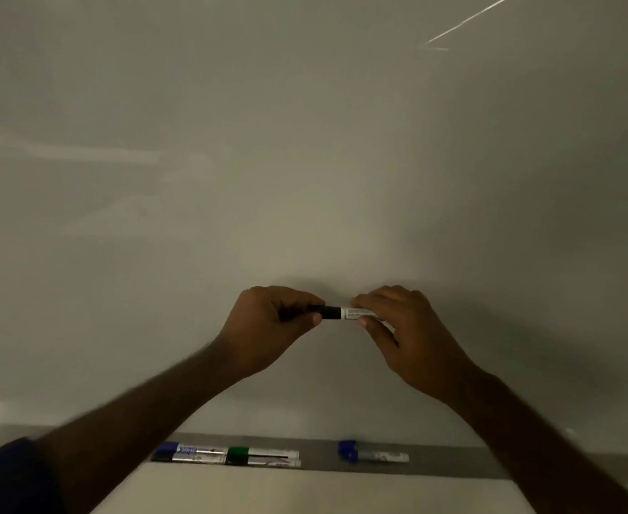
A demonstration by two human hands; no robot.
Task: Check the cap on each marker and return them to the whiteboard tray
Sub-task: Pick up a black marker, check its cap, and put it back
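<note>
Head view: left hand (268, 324) closed on black cap (329, 312) of marker (357, 313), right hand (397, 328) pinches white barrel, held horizontal in front of whiteboard (305, 142). Tray (453, 461) below w/ other markers.

Marker (342, 313): held level in front of the whiteboard (305, 142), between two hands. Left hand (268, 324) closes around the cap end, left of the grip's middle; right hand (405, 328) pinches the barrel end, to the right. Whiteboard tray (453, 461): below the grip, along the board's lower edge. In the tray, below and left of the grip: two pairs of markers (227, 454), end to end. Below and slightly right of the grip: a single marker (373, 454), apart from the pairs.
</note>
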